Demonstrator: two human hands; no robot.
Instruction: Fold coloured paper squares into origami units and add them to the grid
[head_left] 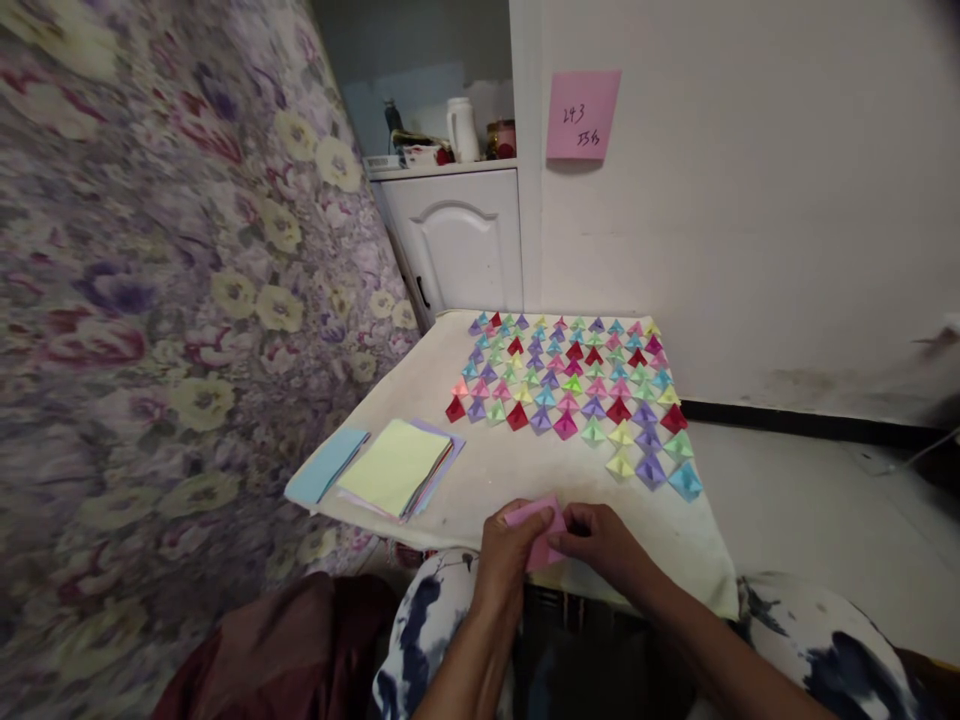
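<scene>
A small pink sheet of paper [546, 555], partly folded, is held up above the table's near edge. My left hand [512, 538] grips it from the left, thumb pressed on its face. On its right edge, the fingers of my right hand [596, 537] pinch the paper. Beyond my hands, several rows of small folded paper pieces [568, 384] in many colours stand on the cream-covered table [517, 470]. To the left lies a stack of coloured paper sheets [395, 466], pale yellow on top, beside a blue stack of paper [328, 466].
Floral curtain [195, 300] hangs along the left. Behind the table are a white cabinet [459, 235], a shelf with a white jug [463, 130], and a wall bearing a pink note [583, 115]. My patterned trouser legs [431, 620] are under the near edge.
</scene>
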